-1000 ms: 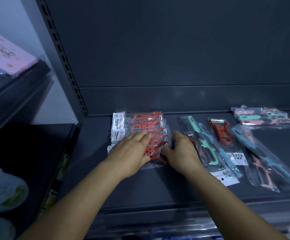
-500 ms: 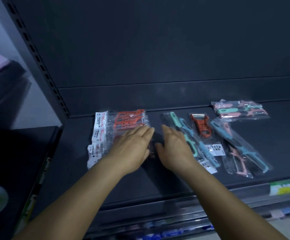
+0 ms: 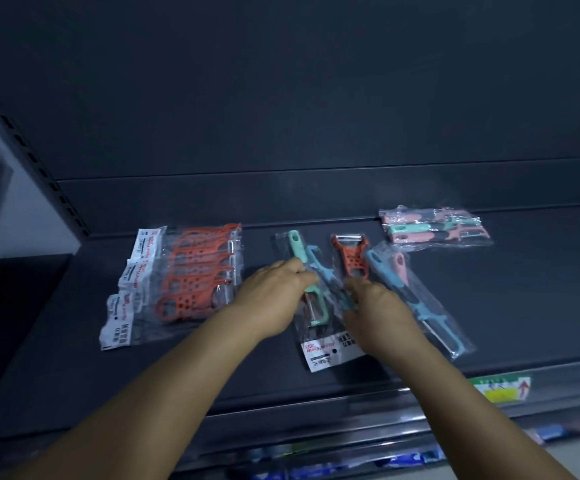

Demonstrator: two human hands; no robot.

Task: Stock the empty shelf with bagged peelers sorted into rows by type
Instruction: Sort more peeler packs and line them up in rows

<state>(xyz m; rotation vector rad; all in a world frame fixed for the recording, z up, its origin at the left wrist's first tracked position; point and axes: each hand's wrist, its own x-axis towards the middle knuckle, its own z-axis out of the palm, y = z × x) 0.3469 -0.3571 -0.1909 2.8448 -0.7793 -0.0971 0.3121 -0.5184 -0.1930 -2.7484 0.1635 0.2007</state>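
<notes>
On the dark shelf (image 3: 523, 306) lies a neat stack of bagged orange peelers (image 3: 191, 282) at the left. In the middle lie bagged teal and blue peelers (image 3: 312, 306) with white labels. My left hand (image 3: 274, 292) pinches the bag with the mint peeler. My right hand (image 3: 375, 306) curls its fingers on the bags beside it, just below a single bagged orange peeler (image 3: 350, 256). To the right lies a bag with blue and pink peelers (image 3: 416, 289). At the back right lies a pile of pink and teal bagged peelers (image 3: 433, 226).
The shelf's back panel (image 3: 316, 116) rises behind the bags. A slotted upright (image 3: 39, 168) stands at the left. A yellow-green price tag (image 3: 501, 389) sits on the shelf's front edge. Goods on a lower shelf (image 3: 385, 462) show below.
Both hands left the orange stack and moved right to the teal and blue bags in the middle. The view shifted right and closer.
</notes>
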